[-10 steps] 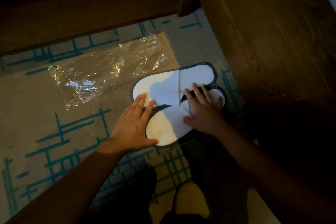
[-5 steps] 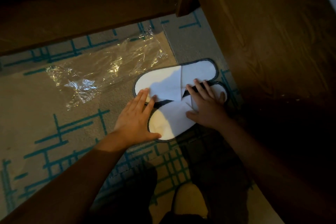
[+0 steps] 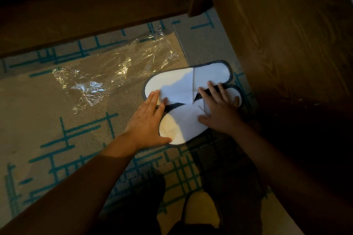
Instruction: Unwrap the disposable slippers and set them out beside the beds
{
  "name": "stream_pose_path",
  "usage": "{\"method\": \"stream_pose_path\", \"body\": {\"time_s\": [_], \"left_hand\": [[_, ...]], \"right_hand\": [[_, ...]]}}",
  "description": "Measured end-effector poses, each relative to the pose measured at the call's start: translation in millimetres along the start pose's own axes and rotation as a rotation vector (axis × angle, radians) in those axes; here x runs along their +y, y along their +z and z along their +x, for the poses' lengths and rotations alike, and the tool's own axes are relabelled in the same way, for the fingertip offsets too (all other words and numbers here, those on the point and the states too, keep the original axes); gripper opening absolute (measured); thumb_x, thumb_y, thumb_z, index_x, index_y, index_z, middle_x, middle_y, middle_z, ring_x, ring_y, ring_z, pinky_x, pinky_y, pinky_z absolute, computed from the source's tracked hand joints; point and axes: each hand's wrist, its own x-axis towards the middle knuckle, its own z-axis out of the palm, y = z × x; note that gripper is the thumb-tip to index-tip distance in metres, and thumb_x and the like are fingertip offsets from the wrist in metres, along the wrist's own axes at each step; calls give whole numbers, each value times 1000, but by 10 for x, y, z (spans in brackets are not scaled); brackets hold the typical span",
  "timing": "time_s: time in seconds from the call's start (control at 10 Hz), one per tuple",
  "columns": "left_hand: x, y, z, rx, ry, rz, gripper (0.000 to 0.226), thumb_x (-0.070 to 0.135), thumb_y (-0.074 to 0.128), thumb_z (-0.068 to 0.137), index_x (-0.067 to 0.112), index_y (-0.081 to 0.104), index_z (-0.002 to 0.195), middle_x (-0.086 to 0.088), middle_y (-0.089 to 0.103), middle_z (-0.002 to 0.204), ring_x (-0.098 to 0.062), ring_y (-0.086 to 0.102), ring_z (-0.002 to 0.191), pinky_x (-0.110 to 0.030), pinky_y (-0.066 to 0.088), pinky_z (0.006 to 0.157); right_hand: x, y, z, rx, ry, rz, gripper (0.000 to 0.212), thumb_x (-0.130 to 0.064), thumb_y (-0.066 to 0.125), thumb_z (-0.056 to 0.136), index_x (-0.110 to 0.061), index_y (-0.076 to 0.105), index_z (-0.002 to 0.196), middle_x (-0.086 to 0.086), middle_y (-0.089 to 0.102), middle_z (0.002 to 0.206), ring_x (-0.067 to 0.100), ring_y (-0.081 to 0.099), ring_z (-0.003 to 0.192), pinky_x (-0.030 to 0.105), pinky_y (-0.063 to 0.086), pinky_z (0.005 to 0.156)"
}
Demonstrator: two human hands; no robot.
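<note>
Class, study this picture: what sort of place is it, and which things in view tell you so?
Probably a hotel bedroom floor. White disposable slippers lie on patterned carpet beside dark wooden furniture, perhaps a bed frame, with their clear plastic wrapper discarded nearby.

The slippers (image 3: pixel 183 89) are showing up plain white with a thin dark grey trim running round the edges. The carpet (image 3: pixel 38 112) is looking beige with teal crosshatch lines going all over it, plus a grey patch (image 3: pixel 202 44) up near the wood. The wrapper (image 3: pixel 114 74) is looking totally clear, just catching shiny glints. The wooden furniture (image 3: pixel 286 44) is reading dark brown with visible grain.
</note>
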Motion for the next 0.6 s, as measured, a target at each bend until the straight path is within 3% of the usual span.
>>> {"method": "stream_pose_path", "body": {"time_s": [0.4,0.5,0.6], "left_hand": [[-31,-16,-24,15,-6,4,117,70,57,64,22,-14,144,-9,-22,155,-24,-19,143,-42,-2,116],[-23,-74,-68,30,-19,7,107,68,53,68,24,-4,146,-9,-12,158,-24,-12,145,-46,0,116],[-11,-144,-143,93,1,-106,90,60,52,71,19,19,144,-11,17,156,-27,10,145,-51,19,116]], "right_hand": [[-25,-51,11,-17,3,-3,88,-52,56,76,-40,4,146,-9,-11,158,23,-13,145,65,8,110],[-94,-136,-13,25,4,14,81,-48,57,75,-34,17,145,-3,3,159,24,0,145,58,10,111],[-183,-222,-49,137,-20,-9,70,-46,56,76,-26,34,139,4,34,148,26,28,136,51,21,109]]}}
